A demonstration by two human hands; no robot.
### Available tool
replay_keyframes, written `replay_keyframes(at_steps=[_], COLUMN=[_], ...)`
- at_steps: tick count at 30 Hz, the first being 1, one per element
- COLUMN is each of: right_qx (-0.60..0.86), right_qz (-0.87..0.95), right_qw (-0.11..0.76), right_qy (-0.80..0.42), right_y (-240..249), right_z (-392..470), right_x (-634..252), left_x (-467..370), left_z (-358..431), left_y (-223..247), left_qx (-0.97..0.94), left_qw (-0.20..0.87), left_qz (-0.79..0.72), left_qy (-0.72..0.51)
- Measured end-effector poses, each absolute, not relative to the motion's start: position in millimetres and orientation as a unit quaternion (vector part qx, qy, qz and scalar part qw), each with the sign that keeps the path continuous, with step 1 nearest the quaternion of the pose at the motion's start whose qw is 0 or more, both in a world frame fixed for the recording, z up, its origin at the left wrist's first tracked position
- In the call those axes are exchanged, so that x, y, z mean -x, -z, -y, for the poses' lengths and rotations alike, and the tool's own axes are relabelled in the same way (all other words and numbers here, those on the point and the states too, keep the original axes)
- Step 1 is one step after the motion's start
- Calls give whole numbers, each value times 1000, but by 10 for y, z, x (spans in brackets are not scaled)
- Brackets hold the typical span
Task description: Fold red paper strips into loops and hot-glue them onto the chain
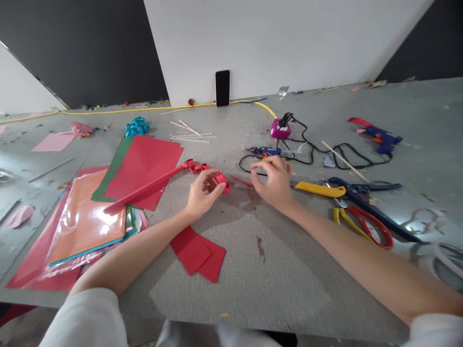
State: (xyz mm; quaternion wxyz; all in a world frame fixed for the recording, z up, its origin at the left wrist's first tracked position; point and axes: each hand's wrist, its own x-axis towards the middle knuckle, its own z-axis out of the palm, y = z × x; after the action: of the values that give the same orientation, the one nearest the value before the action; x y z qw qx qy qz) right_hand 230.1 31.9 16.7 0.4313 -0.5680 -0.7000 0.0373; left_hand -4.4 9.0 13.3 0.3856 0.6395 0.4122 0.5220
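My left hand (203,195) is closed around the curled end of a red paper strip (220,182), folded into small loops. From there a long red paper-wrapped stick (144,191) with more loops runs down to the left, across the red sheets. My right hand (274,183) hovers just to the right, its thumb and forefinger curved towards each other with a small gap and nothing visible between them. A thin red strip (241,181) lies between the hands. Just beyond the right hand is a blue glue gun (266,151).
Red sheets (144,164) and a plastic packet of coloured paper (90,207) lie left. Two red paper pieces (191,250) lie in front. A yellow-handled cutter (320,188), blue pliers (376,212), red-handled scissors (372,226) and another glue gun (383,139) lie right. A phone (223,88) leans behind.
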Motion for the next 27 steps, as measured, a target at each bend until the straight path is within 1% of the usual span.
replay_keyframes(at_steps=[2, 4, 8, 11, 16, 21, 24, 27], right_qx=[635, 685, 727, 741, 730, 640, 565, 526], right_qz=[671, 640, 625, 613, 607, 634, 641, 620], right_qw=[378, 338, 268, 263, 313, 433, 514, 563], right_qy=[55, 86, 90, 75, 20, -4, -74, -146], right_y=[-150, -87, 136, 279, 344, 245, 148, 77], right_z=[-427, -542, -729, -832, -927, -818, -671, -544], right_x=[-2393, -2494, -2658, -2741, -2827, -2716, -2565, -2447], left_x=[41, 38, 41, 46, 45, 34, 26, 24], left_z=[-92, -96, -112, -124, -130, -122, -120, -121], left_y=[-136, -133, -117, -106, -101, -96, -83, -78], left_qx=[-650, -663, -682, -685, -674, -645, -625, -614], left_qw=[374, 361, 338, 330, 346, 387, 429, 445], left_qz=[-415, -411, -403, -400, -407, -417, -404, -401], left_qy=[-515, -511, -508, -511, -511, -510, -512, -515])
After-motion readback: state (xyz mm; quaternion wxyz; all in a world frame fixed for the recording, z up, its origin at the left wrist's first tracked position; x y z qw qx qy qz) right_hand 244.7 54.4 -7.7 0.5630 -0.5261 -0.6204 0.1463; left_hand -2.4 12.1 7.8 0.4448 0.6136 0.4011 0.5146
